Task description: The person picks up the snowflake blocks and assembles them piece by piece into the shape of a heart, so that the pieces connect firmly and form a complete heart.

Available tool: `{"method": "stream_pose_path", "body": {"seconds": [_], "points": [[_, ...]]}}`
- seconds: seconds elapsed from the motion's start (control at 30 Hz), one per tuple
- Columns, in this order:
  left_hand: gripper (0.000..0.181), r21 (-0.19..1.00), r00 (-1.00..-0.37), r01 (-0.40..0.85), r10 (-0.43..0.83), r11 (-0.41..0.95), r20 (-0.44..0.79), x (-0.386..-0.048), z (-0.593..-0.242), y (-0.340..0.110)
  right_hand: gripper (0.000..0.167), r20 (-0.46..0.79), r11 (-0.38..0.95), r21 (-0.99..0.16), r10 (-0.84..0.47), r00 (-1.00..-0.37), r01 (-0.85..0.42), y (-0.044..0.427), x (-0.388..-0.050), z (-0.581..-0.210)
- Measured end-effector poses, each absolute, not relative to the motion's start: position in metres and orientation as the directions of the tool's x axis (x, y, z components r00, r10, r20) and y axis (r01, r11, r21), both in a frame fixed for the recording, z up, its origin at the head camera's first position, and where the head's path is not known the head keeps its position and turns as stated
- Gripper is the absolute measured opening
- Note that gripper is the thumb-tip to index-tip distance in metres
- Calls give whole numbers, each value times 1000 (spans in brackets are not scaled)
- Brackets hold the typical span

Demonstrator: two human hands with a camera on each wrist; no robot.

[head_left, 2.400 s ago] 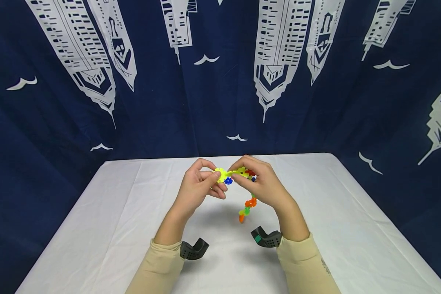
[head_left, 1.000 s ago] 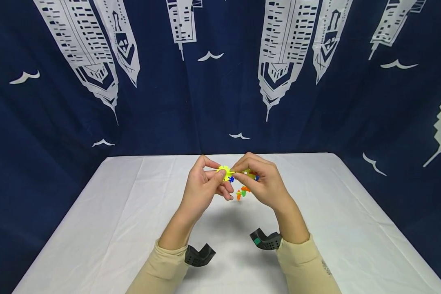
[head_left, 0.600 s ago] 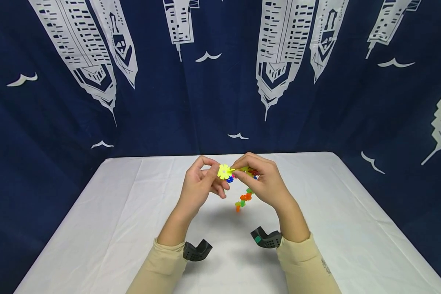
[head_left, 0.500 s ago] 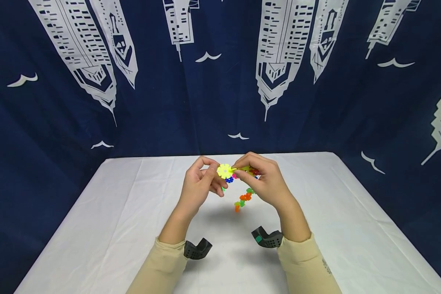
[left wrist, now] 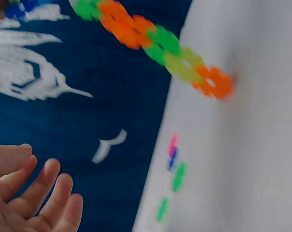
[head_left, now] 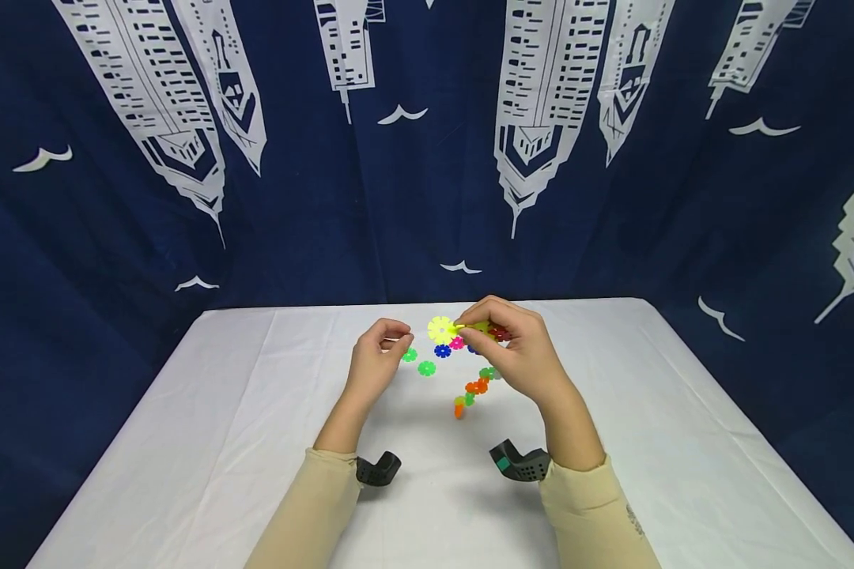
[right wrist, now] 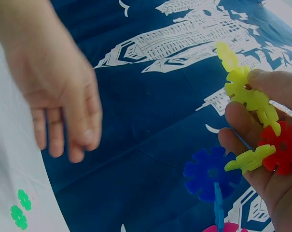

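Right wrist view: the right hand (head_left: 518, 348) pinches a yellow piece (right wrist: 238, 88) of the chain (right wrist: 249, 158) between thumb and fingers, above the table (head_left: 221, 442). The left hand (head_left: 374, 359), apart from the chain, has loosely bent fingers and holds nothing. Near it, two green pieces (head_left: 427, 368), a blue piece (head_left: 443, 351) and a pink piece (head_left: 457, 344) lie on the table.

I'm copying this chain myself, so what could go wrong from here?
The flower chain hangs from the right hand alone, so its weight might pull a joint apart. In the head view, two green flowers lie on the white cloth beside the left hand; a careless sweep could scatter them.
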State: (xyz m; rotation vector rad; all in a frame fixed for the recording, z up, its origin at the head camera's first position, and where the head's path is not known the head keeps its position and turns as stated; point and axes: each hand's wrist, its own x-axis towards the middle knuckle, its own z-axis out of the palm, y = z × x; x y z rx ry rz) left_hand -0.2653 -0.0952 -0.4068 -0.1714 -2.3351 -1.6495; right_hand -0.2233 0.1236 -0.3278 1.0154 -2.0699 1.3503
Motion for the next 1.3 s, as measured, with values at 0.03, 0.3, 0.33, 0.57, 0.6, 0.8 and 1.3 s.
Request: {"method": "stream_pose_path", "body": {"seconds": [0.03,0.3,0.33,0.57,0.6,0.8,1.3], "points": [[18,905,-959,232,-74,356,274,-269,-411,-97,9,713,243,-571,-327,-620,-785,124,-223,-328],[29,882,-974,141,-96,450,205,-299,-444,-111,10,709,242,-576,-326,-625,-781,126,-224,-329],[30,879,-977,129,-94,460,193,-303,-447,-113,10,708,243,-577,-327,-626,-780,126,-224,-330],[38,861,-987,92,-66,500,143,-326,-466,-114,10,707,243,-576,-331,-625,-781,126,-225,-332],[38,854,-988,90,-59,513,140,-328,-467,-113,10,706,242,-577,-331,-626,-780,126,-226,-332],[46,763,-996,63,-12,643,93,-340,-472,-110,10,686,242,-595,-343,-641,-767,126,-226,-334],[41,781,-997,71,27,620,69,-332,-469,-112,9,669,252,-601,-361,-650,-758,126,-229,-333]]}}
